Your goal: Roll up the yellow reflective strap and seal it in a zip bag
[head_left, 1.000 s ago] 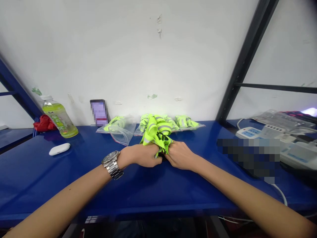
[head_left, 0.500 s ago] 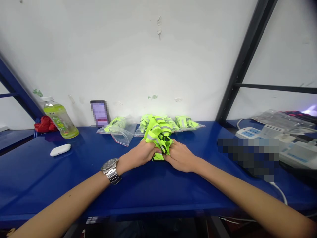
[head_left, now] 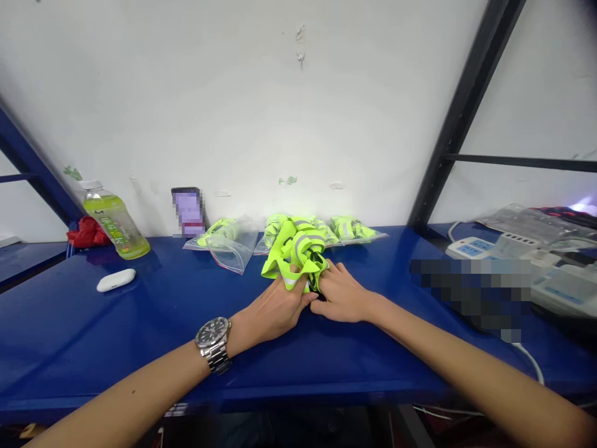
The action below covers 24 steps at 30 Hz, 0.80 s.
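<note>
On the blue table (head_left: pixel 140 323) our bundled yellow vest (head_left: pixel 298 252) sits mid-table, just before the bagged vests (head_left: pixel 347 230) along the wall. Since a second ago, our left hand (head_left: pixel 275 308) has rolled palm-down and drawn nearer us, fingers closed over the vest's near edge; our right hand (head_left: pixel 342 295) is curled, pinching the same fold. The bundle looks tighter. The fingertips are buried in cloth, so we cannot judge their hold beneath.
</note>
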Tool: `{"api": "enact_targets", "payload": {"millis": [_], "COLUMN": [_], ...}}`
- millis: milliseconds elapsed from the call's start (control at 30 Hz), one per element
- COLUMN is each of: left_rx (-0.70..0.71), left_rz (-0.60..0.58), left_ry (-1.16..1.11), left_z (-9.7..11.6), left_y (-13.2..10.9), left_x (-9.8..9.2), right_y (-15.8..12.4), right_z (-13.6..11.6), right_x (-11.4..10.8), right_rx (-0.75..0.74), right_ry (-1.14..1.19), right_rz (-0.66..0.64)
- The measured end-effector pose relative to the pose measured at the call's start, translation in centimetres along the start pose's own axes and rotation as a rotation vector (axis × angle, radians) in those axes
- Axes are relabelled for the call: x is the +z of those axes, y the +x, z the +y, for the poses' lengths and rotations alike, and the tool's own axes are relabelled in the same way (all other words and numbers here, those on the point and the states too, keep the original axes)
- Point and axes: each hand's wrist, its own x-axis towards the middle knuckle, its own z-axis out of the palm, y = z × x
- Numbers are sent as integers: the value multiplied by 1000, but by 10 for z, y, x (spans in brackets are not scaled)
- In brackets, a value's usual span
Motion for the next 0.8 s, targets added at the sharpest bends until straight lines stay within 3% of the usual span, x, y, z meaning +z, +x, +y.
{"api": "enact_targets", "payload": {"millis": [133, 267, 467, 600, 800], "left_rx": [-155, -134, -155, -206, -216], "left_rz": [20, 58, -48, -85, -78], "left_ry": [-35, 29, 110, 118, 120], "left_z": [-1, -5, -8, -12, -13], "left_y": [10, 19, 18, 19, 18], "left_x": [4, 11, 10, 12, 16], "right_y": [1, 1, 0, -9, -25], "right_z": [-6, -8, -1, -4, -9], "right_x": [-4, -5, -5, -8, -6], "right_rx": [23, 63, 73, 53, 64], "right_ry": [53, 56, 182, 137, -138], "right_rz": [-13, -33, -68, 8, 178]}}
